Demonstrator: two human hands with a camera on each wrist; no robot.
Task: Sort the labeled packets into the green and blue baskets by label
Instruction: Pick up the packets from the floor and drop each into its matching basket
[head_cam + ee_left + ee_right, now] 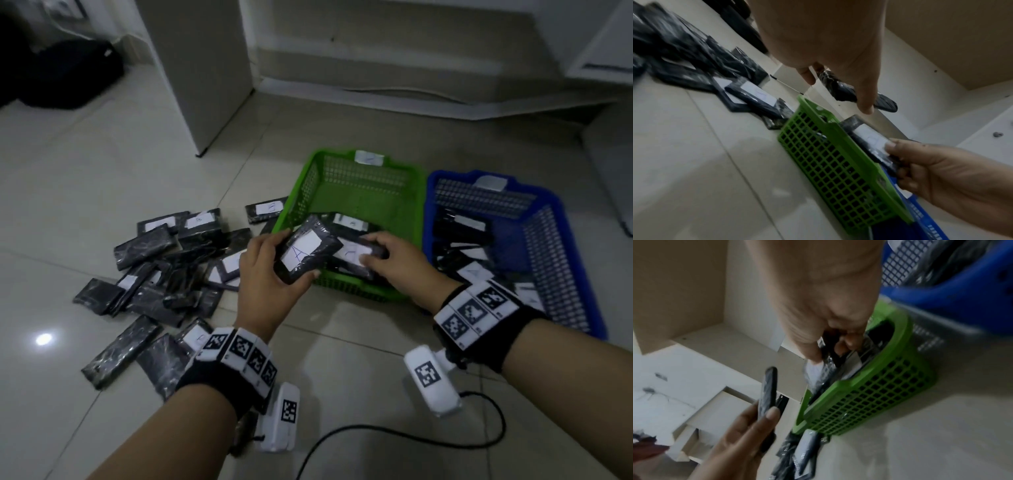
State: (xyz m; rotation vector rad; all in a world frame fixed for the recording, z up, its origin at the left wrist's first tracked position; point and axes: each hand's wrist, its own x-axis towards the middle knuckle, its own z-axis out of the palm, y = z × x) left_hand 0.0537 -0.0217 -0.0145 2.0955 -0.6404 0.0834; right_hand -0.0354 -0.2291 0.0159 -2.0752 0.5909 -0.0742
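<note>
My left hand [293, 255] grips a black packet [305, 253] with a white label reading A, held just above the near left corner of the green basket [359, 192]. My right hand [371, 250] pinches a second labeled packet [356, 251] inside that basket; its letter is unclear. The left wrist view shows the first packet [840, 89] between thumb and fingers. The right wrist view shows the second packet [826, 368] at the fingertips over the green basket [869, 399]. The blue basket [548, 260] on the right holds several packets.
A loose pile of black packets [164, 267] covers the tiled floor left of the green basket. A white cabinet [198, 68] stands behind it, with a black bag [68, 72] at far left. A black cable [411, 438] runs across the floor near my wrists.
</note>
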